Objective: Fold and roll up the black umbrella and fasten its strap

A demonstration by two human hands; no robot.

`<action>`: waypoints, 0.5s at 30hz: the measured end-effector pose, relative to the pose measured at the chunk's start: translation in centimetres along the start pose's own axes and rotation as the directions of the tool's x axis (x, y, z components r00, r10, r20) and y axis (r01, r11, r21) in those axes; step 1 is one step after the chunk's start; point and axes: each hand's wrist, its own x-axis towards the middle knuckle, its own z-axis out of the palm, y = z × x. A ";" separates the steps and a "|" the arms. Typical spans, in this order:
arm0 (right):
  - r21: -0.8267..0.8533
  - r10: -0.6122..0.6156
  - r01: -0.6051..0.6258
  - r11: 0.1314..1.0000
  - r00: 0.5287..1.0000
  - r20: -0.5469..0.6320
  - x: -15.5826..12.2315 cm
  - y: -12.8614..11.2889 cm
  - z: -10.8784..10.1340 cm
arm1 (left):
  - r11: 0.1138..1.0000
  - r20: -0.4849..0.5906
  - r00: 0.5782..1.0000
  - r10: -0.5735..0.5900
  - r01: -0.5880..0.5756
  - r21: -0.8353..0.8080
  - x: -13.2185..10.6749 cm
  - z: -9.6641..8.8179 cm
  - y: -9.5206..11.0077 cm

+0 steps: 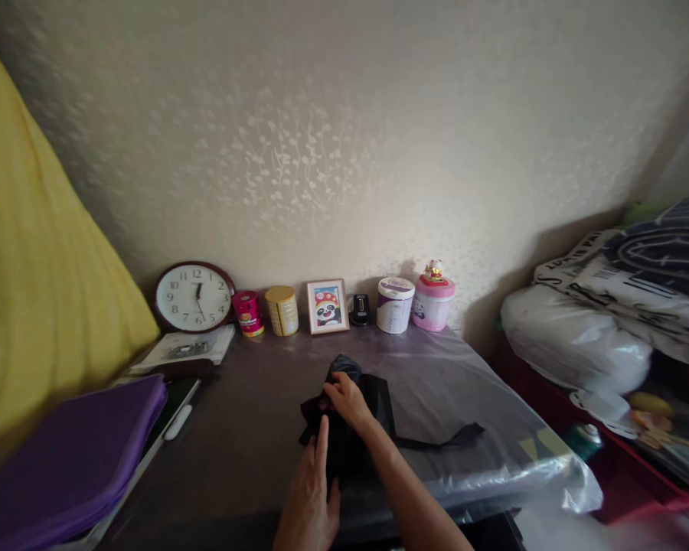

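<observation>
your right hand [349, 402] and left hand [310, 490] touching one black cloth [379, 394], lower centre of the frame, whether either is clamped I cannot tell, one clock [192, 297] numbered 1–12, centre left, four tubs [283, 312] mid-frame, "IS PA" on white fabric [577, 259], right

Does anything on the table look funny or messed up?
Nothing looks spilled or broken. One odd thing: the clock stands low by the wall instead of hanging. The black bundle looks rumpled, with a strap trailing to the right.
</observation>
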 end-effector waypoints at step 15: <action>-0.250 -0.516 0.517 0.819 0.853 0.073 -5.0 -0.6 -1.1 | 0.954 0.141 0.978 -0.152 0.108 0.280 0.8 0.3 1.0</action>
